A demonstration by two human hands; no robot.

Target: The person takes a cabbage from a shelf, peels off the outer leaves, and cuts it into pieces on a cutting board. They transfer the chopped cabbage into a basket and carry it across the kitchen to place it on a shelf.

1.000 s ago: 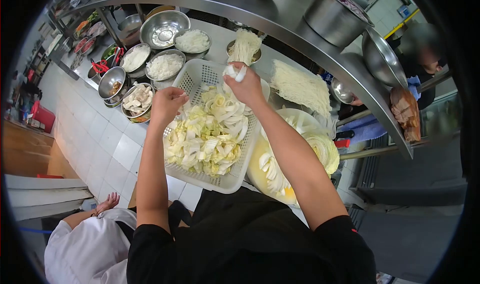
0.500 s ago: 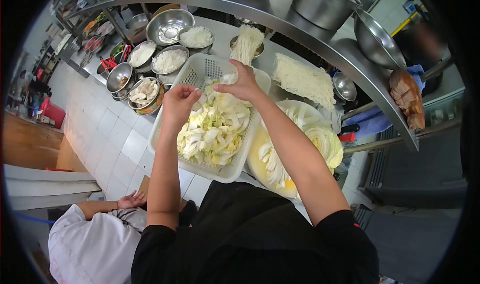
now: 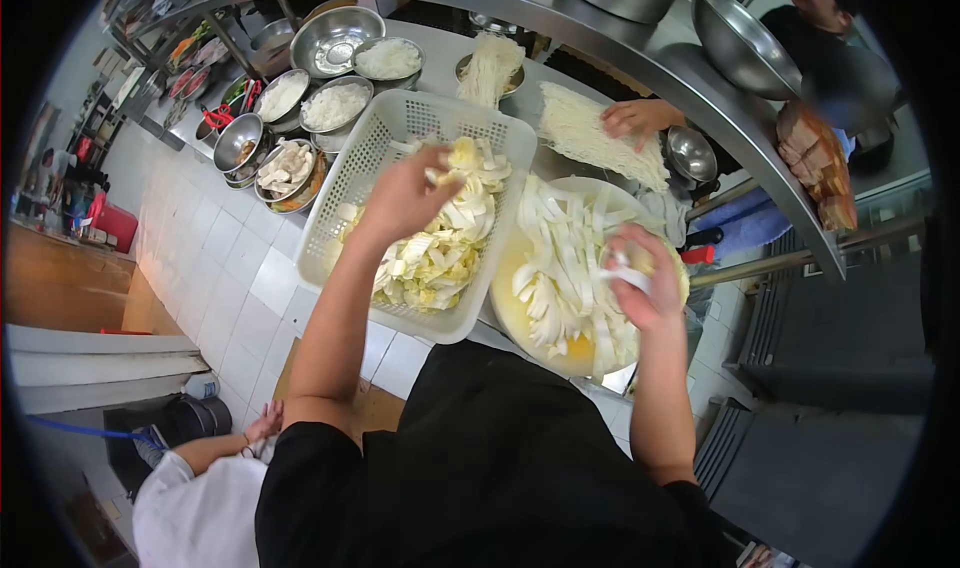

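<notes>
My left hand [image 3: 408,196] is over the white perforated basket [image 3: 312,250], thumb and fingers curled around pieces of cut cabbage. Sliced pale yellow-white cabbage [image 3: 430,268] fills much of the basket. To the right, my right hand [image 3: 648,286], blurred by motion, holds a white cabbage strip [image 3: 630,276] above the round chopping board [image 3: 508,280]. Long cabbage strips [image 3: 560,233] lie spread across that board. Behind my right hand, a larger piece of cabbage is mostly hidden.
Another person's hand [image 3: 640,118] rests on dried noodles [image 3: 580,133]. Steel bowls of white food [image 3: 337,106] stand at back left. A steel shelf [image 3: 600,28] arches overhead, holding a leaning bowl [image 3: 745,43]. A knife handle [image 3: 698,255] lies at right. A person in white [image 3: 205,503] is at lower left.
Both hands were together over the basket. My right hand has moved right to the board and my left lower over the cabbage. Another person's hand has appeared on the noodles.
</notes>
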